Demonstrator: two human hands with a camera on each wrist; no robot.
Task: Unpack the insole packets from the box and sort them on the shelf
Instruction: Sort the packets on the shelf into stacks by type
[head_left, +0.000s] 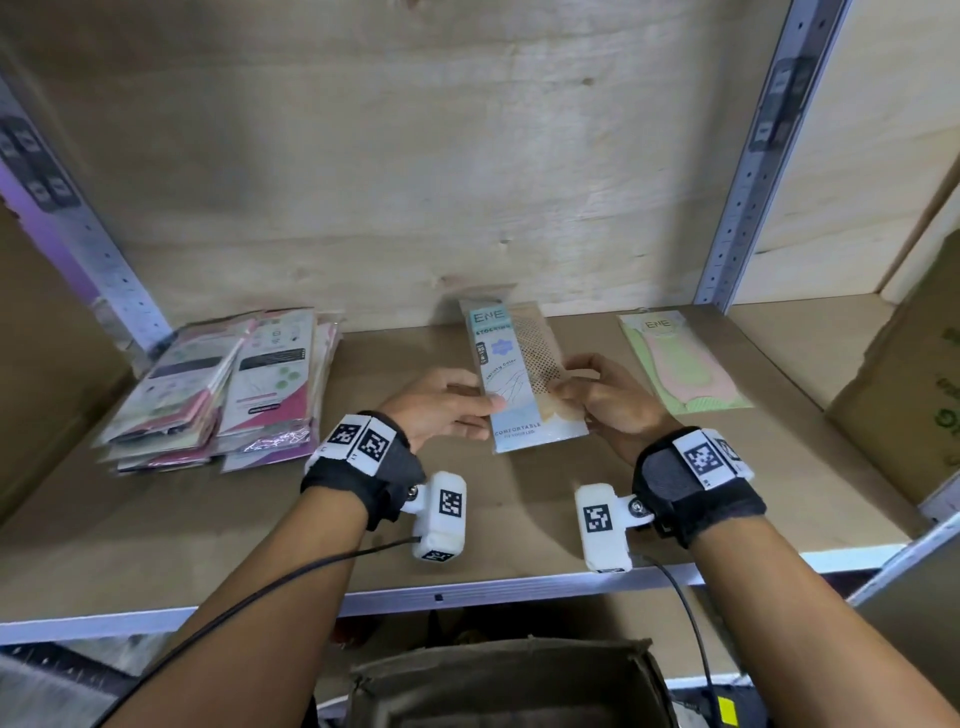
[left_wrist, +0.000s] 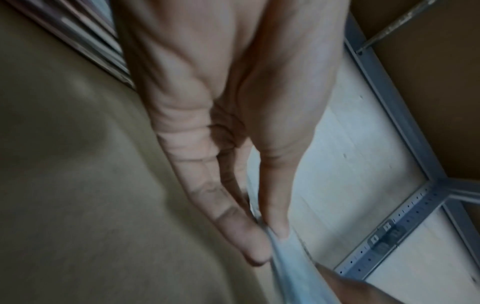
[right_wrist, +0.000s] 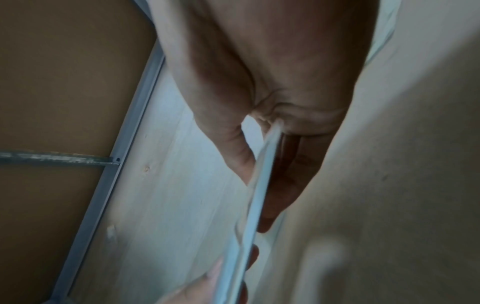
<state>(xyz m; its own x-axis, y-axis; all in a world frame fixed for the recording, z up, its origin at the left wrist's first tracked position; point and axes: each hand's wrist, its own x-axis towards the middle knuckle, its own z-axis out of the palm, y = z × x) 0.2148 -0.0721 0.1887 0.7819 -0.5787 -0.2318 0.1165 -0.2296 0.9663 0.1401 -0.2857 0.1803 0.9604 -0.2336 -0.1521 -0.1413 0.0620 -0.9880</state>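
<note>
A light-blue packet (head_left: 522, 374) with a tan dotted insert is held above the middle of the shelf board (head_left: 467, 499). My left hand (head_left: 449, 405) pinches its left edge between thumb and fingers. My right hand (head_left: 605, 397) pinches its right edge. In the left wrist view the packet (left_wrist: 291, 267) shows edge-on between my thumb and fingers (left_wrist: 249, 240). The right wrist view shows the thin packet edge (right_wrist: 257, 197) in my right hand's pinch. A green and pink packet (head_left: 680, 364) lies flat on the shelf to the right. A pile of packets (head_left: 228, 384) lies at the left.
A cardboard box (head_left: 914, 395) stands at the shelf's right end. Grey metal uprights (head_left: 748, 171) frame the bay, with a plywood back wall (head_left: 415, 156) behind. An open olive-brown container (head_left: 514, 686) sits below the shelf's front rail (head_left: 467, 592).
</note>
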